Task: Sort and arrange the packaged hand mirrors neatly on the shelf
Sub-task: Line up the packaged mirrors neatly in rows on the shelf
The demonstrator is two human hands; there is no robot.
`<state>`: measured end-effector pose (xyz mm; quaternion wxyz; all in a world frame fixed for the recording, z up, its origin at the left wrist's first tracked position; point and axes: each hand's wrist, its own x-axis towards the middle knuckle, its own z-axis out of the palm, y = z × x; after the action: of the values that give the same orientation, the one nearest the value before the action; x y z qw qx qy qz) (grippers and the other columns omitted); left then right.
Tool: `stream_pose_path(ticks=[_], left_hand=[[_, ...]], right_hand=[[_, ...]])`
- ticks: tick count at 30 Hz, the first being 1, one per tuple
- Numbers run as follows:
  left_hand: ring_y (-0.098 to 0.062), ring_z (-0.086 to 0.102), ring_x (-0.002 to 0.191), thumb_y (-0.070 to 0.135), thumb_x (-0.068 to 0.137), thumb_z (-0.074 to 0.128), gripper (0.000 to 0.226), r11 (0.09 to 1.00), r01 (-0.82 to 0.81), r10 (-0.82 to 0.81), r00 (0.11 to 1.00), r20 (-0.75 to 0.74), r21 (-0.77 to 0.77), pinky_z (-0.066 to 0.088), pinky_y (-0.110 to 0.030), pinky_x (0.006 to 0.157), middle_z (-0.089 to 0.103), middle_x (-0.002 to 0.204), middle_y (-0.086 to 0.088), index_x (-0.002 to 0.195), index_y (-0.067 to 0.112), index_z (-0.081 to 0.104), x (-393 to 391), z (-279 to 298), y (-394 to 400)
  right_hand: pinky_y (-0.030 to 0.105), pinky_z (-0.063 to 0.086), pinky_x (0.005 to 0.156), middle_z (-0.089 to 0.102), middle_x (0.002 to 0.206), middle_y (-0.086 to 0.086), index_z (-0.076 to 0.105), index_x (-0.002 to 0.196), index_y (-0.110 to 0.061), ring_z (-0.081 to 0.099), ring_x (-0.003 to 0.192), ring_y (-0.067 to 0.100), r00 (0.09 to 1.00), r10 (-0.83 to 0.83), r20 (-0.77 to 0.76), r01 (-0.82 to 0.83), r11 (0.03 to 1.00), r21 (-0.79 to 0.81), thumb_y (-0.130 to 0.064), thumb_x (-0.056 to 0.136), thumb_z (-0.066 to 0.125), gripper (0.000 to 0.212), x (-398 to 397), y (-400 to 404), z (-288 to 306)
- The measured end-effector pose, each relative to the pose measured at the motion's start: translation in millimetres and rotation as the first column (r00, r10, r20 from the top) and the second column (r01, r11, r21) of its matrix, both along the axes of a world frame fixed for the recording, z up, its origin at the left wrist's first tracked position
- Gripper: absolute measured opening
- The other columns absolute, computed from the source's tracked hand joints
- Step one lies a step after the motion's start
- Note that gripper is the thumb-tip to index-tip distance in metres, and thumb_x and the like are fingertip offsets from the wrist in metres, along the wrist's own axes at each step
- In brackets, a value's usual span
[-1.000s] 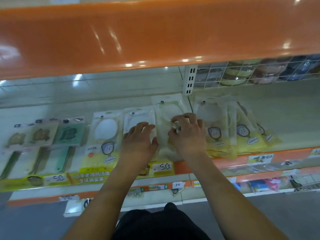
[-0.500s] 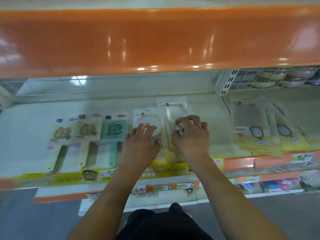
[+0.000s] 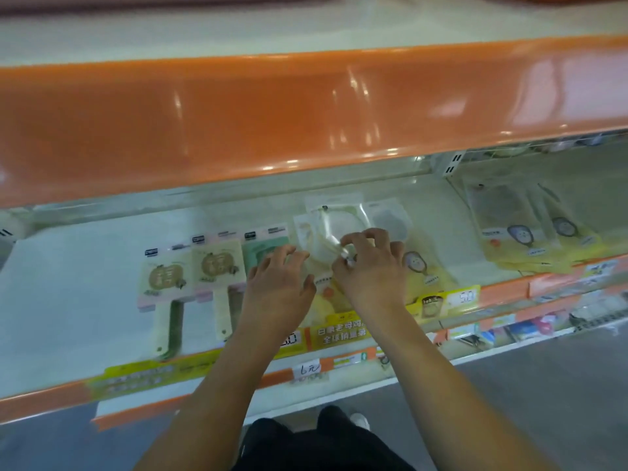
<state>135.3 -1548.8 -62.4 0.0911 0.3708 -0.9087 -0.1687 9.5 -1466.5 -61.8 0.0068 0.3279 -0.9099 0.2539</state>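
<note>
Head view, looking down on a pale, smooth shelf (image 3: 68, 283) edged by an orange price rail (image 3: 503, 290); a glossy orange fascia (image 3: 238, 113) of the tier above spans the top. At centre, both hands work on a clear plastic mirror packet (image 3: 334, 229) showing a round, pale mirror face through crinkled, shiny film. The right hand (image 3: 370, 270) has its grip closed on that packet, thumb and curled fingers pinching the film near its middle. The left hand (image 3: 277, 283) lies at 9 o'clock of the right hand, fingers spread and lightly bent, resting on the packets there; it encloses nothing, so its grip is open. A second clear packet (image 3: 390, 222) lies at 2 o'clock of the right hand, partly under it. At 9 o'clock of the left hand, three carded hand mirrors lie side by side: two cream ones (image 3: 166, 280) (image 3: 219, 266) printed with a round brown motif, and a mint-green one (image 3: 258, 253) partly under the left hand; their long flat handles point toward the viewer. At 3 o'clock, a fanned pile of yellow-based packets (image 3: 530, 239) bears oval cartoon stickers. A yellow rail strip (image 3: 339, 331) carries white Chinese characters, blurred; a white tag (image 3: 307, 368) reads "6元".
</note>
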Motion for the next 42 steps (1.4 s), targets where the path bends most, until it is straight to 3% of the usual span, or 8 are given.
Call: stream_pose_path(ticks=[11, 18, 25, 42], left_hand=[[-0.016, 0.037, 0.13, 0.04, 0.094, 0.047, 0.044, 0.999, -0.04, 0.04, 0.999, -0.026, 0.007, 0.03, -0.034, 0.103, 0.042, 0.14, 0.006, 0.135, 0.028, 0.045, 7.9, -8.4, -2.4], [-0.017, 0.041, 0.126, 0.039, 0.092, 0.05, 0.041, 0.999, -0.052, 0.051, 0.997, -0.051, -0.014, 0.033, -0.034, 0.101, 0.045, 0.136, 0.005, 0.131, 0.026, 0.048, 2.8, -7.6, -4.0], [-0.016, 0.041, 0.127, 0.041, 0.093, 0.048, 0.043, 0.998, -0.069, 0.069, 0.996, -0.051, -0.001, 0.034, -0.035, 0.103, 0.044, 0.137, 0.005, 0.133, 0.027, 0.047, -1.2, -9.8, -4.8], [-0.02, 0.046, 0.123, 0.035, 0.091, 0.052, 0.042, 0.998, -0.066, 0.068, 0.992, -0.108, 0.025, 0.04, -0.038, 0.1, 0.049, 0.132, 0.002, 0.131, 0.022, 0.05, 2.2, -13.6, -12.7]], right_hand=[[0.038, 0.035, 0.094, 0.04, 0.136, -0.003, 0.061, 0.117, -0.036, 0.039, 0.121, 0.03, 0.998, 0.028, 0.061, -0.036, 0.99, 0.136, -0.038, 0.086, 0.058, 0.032, 15.1, -8.8, -6.9], [0.041, 0.034, 0.095, 0.04, 0.134, 0.001, 0.054, 0.119, -0.034, 0.039, 0.118, 0.032, 0.995, 0.078, 0.058, -0.091, 0.955, 0.283, -0.047, 0.089, 0.054, 0.033, 14.8, -12.2, -14.7], [0.047, 0.029, 0.104, 0.029, 0.144, 0.004, 0.04, 0.134, -0.032, 0.033, 0.126, 0.038, 0.993, 0.108, 0.039, -0.115, 0.9, 0.421, -0.059, 0.09, 0.047, 0.052, 14.0, -10.5, -14.5], [0.052, 0.028, 0.107, 0.018, 0.149, 0.003, 0.031, 0.139, -0.039, 0.025, 0.134, 0.036, 0.983, 0.16, 0.087, -0.181, 0.898, 0.4, -0.064, 0.089, 0.048, 0.059, 13.3, -17.7, -23.0]])
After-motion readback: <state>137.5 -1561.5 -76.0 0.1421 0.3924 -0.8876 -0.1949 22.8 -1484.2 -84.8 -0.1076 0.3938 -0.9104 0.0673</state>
